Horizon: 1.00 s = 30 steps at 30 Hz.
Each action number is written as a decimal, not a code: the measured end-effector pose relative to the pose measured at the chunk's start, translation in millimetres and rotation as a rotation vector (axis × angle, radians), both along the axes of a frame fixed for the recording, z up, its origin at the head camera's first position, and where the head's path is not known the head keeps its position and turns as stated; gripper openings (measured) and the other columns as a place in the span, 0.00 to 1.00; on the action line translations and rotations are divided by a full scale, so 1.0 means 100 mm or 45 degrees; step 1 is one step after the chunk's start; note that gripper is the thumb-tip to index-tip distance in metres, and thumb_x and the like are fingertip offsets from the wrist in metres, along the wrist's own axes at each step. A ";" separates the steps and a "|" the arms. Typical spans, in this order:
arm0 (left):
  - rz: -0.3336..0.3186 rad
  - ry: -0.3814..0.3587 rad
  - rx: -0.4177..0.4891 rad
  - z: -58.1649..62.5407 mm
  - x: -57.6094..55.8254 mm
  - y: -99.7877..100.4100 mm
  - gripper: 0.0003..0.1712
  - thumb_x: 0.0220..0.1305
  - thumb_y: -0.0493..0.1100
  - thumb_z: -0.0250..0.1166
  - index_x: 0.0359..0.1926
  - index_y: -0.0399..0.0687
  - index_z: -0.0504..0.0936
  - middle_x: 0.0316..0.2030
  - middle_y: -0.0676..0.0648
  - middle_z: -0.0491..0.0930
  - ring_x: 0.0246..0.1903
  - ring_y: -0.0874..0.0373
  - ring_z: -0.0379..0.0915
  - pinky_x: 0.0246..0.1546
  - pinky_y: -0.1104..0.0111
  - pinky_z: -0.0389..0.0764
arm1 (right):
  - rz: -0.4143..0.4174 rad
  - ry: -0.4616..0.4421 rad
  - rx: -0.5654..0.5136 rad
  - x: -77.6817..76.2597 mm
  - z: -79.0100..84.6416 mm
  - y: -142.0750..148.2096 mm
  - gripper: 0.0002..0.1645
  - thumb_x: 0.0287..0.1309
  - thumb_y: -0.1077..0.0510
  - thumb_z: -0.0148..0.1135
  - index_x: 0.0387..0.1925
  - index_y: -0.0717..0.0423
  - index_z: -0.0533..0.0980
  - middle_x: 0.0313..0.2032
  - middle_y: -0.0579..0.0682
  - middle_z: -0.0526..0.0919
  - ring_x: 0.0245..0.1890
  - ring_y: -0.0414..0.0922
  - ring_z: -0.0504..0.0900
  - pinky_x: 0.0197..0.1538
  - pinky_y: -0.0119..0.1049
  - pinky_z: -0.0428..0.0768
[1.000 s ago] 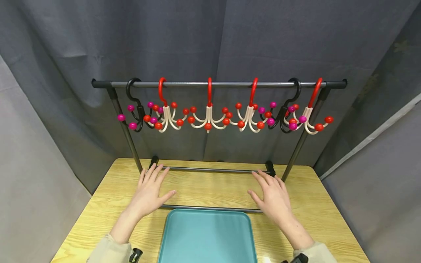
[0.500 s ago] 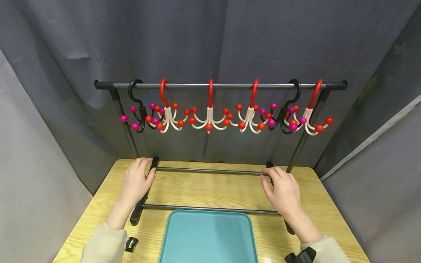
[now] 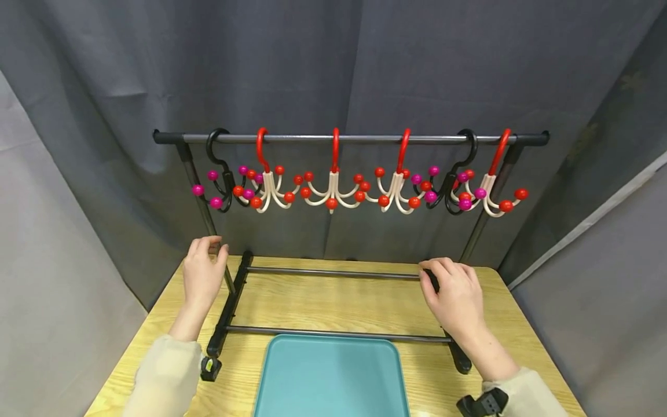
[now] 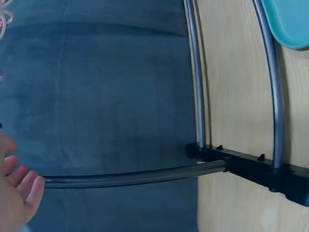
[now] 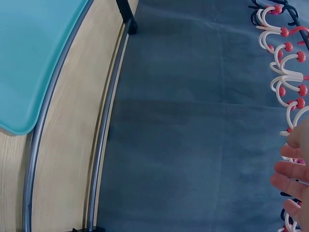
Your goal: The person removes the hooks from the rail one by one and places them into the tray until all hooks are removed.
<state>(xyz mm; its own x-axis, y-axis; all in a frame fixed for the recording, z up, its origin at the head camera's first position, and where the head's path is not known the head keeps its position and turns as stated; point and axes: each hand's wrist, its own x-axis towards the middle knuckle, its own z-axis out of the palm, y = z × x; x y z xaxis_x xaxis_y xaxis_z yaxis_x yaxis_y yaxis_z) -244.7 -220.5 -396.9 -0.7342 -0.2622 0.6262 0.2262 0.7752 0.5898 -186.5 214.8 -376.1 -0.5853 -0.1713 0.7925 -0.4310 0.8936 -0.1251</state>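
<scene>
My left hand (image 3: 203, 275) is raised at the left post of a dark metal rack, its fingers loosely bent and nothing held. In the left wrist view the fingertips overlap the post (image 4: 135, 179). On the right, my right hand (image 3: 455, 295) hovers over the rack's right foot (image 3: 460, 356), fingers relaxed and holding nothing. Along the top rail (image 3: 302, 139) hang several claw-shaped hook hangers: white ones with red hooks and red balls, such as the middle hanger (image 3: 333, 184), and black ones with magenta balls, such as the left black hanger (image 3: 227, 180).
A teal tray (image 3: 333, 376) lies at the front of the wooden table (image 3: 333, 301), by the rack's lower front bar (image 3: 339, 333). The rear bar (image 3: 333, 271) runs near the table's back edge. Grey curtains (image 3: 292, 69) surround the table.
Both hands have moved outward, away from each other. The left hand has risen beside the left post, and the spread fingers of both hands have bent loosely. The hangers stay on the rail.
</scene>
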 end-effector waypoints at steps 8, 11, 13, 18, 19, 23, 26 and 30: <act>0.070 0.008 0.305 -0.03 -0.18 -0.10 0.26 0.57 0.40 0.63 0.56 0.41 0.69 0.44 0.40 0.71 0.41 0.51 0.73 0.36 0.76 0.73 | 0.008 0.043 -0.007 0.00 0.02 0.03 0.06 0.49 0.60 0.62 0.31 0.57 0.79 0.32 0.53 0.80 0.33 0.52 0.77 0.44 0.49 0.68; 0.085 -0.014 0.340 -0.04 -0.24 -0.15 0.28 0.58 0.40 0.62 0.59 0.44 0.67 0.46 0.40 0.70 0.42 0.51 0.74 0.38 0.73 0.75 | 0.014 0.065 -0.021 -0.01 0.05 0.05 0.05 0.48 0.61 0.62 0.30 0.58 0.79 0.32 0.53 0.80 0.33 0.52 0.77 0.43 0.49 0.68; 0.076 -0.032 0.365 -0.04 -0.26 -0.17 0.28 0.58 0.40 0.61 0.60 0.45 0.66 0.47 0.40 0.70 0.44 0.50 0.73 0.41 0.67 0.77 | 0.016 0.080 -0.035 -0.02 0.07 0.06 0.05 0.49 0.62 0.61 0.30 0.58 0.79 0.32 0.53 0.80 0.33 0.53 0.76 0.43 0.49 0.67; 0.042 -0.075 0.422 -0.06 -0.30 -0.22 0.29 0.60 0.39 0.60 0.62 0.50 0.65 0.50 0.40 0.69 0.47 0.48 0.72 0.45 0.59 0.76 | 0.009 0.124 -0.046 -0.03 0.15 0.10 0.07 0.52 0.60 0.58 0.30 0.59 0.79 0.34 0.55 0.79 0.35 0.55 0.75 0.41 0.49 0.68; 0.037 -0.079 0.429 -0.06 -0.30 -0.23 0.29 0.60 0.39 0.60 0.62 0.51 0.65 0.50 0.40 0.69 0.48 0.48 0.72 0.45 0.59 0.76 | 0.007 0.145 -0.056 -0.04 0.17 0.11 0.07 0.51 0.60 0.58 0.30 0.59 0.79 0.34 0.55 0.79 0.35 0.56 0.75 0.41 0.50 0.68; 0.025 -0.093 0.445 -0.04 -0.34 -0.25 0.29 0.61 0.40 0.59 0.63 0.55 0.64 0.51 0.41 0.70 0.49 0.48 0.71 0.46 0.57 0.75 | -0.008 0.251 -0.122 -0.11 0.33 0.16 0.07 0.50 0.60 0.59 0.29 0.61 0.79 0.34 0.57 0.79 0.35 0.57 0.75 0.39 0.51 0.68; 0.017 -0.080 0.467 -0.01 -0.39 -0.24 0.29 0.60 0.39 0.58 0.63 0.56 0.65 0.51 0.41 0.72 0.50 0.48 0.71 0.46 0.56 0.74 | -0.022 0.305 -0.194 -0.17 0.46 0.19 0.07 0.50 0.61 0.59 0.30 0.61 0.79 0.33 0.57 0.79 0.34 0.57 0.75 0.38 0.50 0.67; 0.017 -0.064 0.494 0.00 -0.44 -0.23 0.27 0.59 0.38 0.59 0.61 0.52 0.68 0.48 0.40 0.74 0.48 0.48 0.72 0.45 0.56 0.73 | -0.050 0.314 -0.262 -0.20 0.58 0.23 0.07 0.51 0.61 0.58 0.30 0.62 0.79 0.33 0.58 0.79 0.34 0.57 0.75 0.38 0.50 0.66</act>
